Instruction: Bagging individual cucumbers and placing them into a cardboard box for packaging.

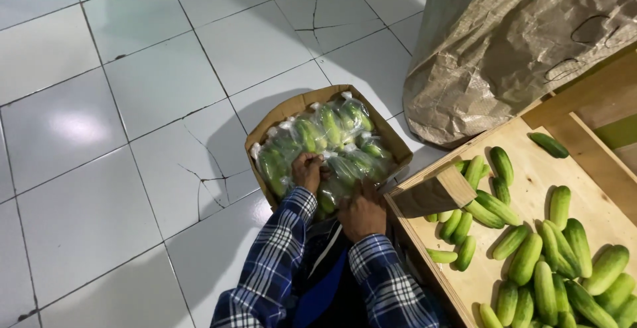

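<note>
**Both hands down in the box of bagged cucumbers**

I'm looking straight down and both hands are in the cardboard box (pixel 290 108) on the tiled floor (pixel 99 135). The left hand (pixel 308 171) is curled over the top of the bagged cucumbers (pixel 325 145), fingers bent into the plastic, gripping a pack. The right hand (pixel 362 212) is pressed knuckles-up against the packs at the near edge; I can't tell what its fingers pinch. The packs lie flat and tight together, which to my eye keeps them from sliding; I make out roughly 6 or 7, but glare blurs the seams. At right, a wooden crate (pixel 531 169) holds loose cucumbers (pixel 531 255), over 20 in view, heaped towards its near side. 1 woven sack (pixel 504 43) slumps against the crate's far corner.
</note>
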